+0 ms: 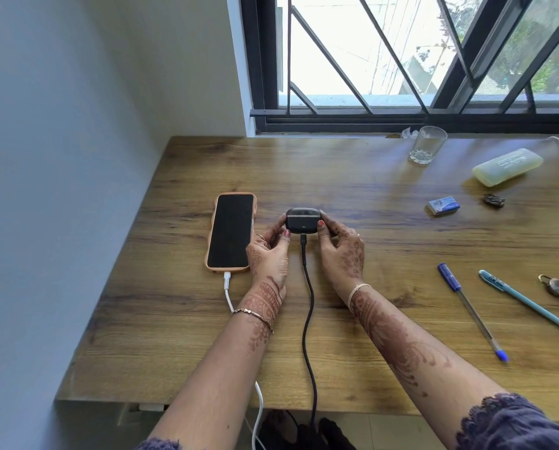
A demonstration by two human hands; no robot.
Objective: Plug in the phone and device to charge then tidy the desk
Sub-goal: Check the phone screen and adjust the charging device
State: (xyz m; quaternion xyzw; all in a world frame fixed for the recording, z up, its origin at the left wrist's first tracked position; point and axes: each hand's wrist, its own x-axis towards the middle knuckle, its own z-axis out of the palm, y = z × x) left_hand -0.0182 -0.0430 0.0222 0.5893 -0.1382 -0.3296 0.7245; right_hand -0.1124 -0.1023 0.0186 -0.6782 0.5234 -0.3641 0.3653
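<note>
A: Table (336, 177) first: a wood top. The phone (230, 231) lies flat at its left with the screen dark. The white cable (228, 293) is seated in the phone's near end, passes beneath the left forearm and drops off the near edge. Risk: if the arm snags it, the cable likely drags the phone toward that edge.

B: Grips?

A: Left grip (268, 254) and right grip (343, 251) each pinch a side of the device (302, 220). It is a small black case just right of the phone, seemingly resting on the table. The black cable (307, 287) is plugged into its near face, and a small green light shows.

B: Hazard there?

A: The case looks light and the cable stiff. On release the cable may twist or tip the case, or work the plug loose.

B: Tidying?

A: Not begun. The yellow case (507, 166), glass (427, 146), blue pen (471, 310), teal pen (528, 303), eraser (443, 205) and padlock (557, 285) lie scattered at right. A hurried sweep could topple the glass, and the pens may roll.
</note>
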